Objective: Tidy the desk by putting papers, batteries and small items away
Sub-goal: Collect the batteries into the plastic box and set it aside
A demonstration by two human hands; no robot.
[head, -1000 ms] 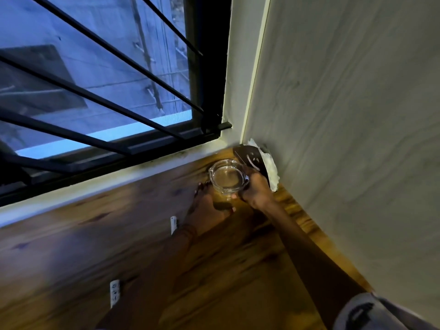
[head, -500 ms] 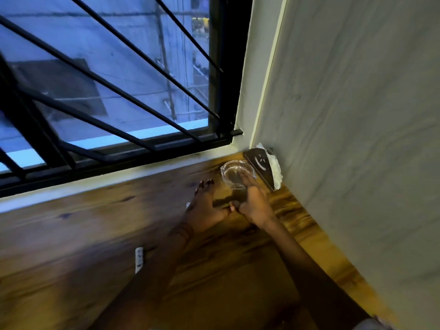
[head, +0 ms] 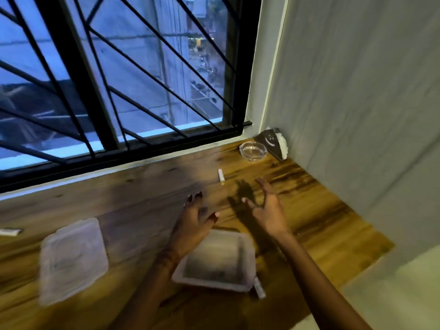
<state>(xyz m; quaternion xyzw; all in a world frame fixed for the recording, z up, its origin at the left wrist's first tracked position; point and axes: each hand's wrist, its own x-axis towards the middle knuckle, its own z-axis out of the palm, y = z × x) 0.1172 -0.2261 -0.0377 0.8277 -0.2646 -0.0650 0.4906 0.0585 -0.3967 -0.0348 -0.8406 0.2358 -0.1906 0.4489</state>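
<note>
Nearest the camera, two bare forearms reach out over the wooden desk (head: 321, 225). Between them sits an open plastic tub (head: 219, 260), pale and blurred, with something dark lying inside that cannot be made out. A small white battery (head: 259, 287) lies just beside the tub's right near corner, partly tucked under its rim. To the left, apart from the tub, the lid (head: 71, 258) lies flat on the wood.

The left hand (head: 195, 217) is above the tub's far left edge, fingers spread and loose, holding nothing. The right hand (head: 266, 208) is beyond the tub's far right corner, palm turned inward, fingers apart, also empty. Its shadow falls on the wood between the two hands.

At the far left edge a small white object (head: 9, 232) lies on the desk; what it is cannot be told.

Further out, a second white battery (head: 221, 175) lies alone on the desk, well clear of both hands. Beyond it, in the corner, a glass ashtray (head: 252, 151) stands on the wood. Just beside it a dark card (head: 270, 144) with a pale curved mark leans against the wall (head: 357, 91), with crumpled white paper (head: 282, 145) wedged behind it.

Behind the desk runs the barred window (head: 119, 79).
</note>
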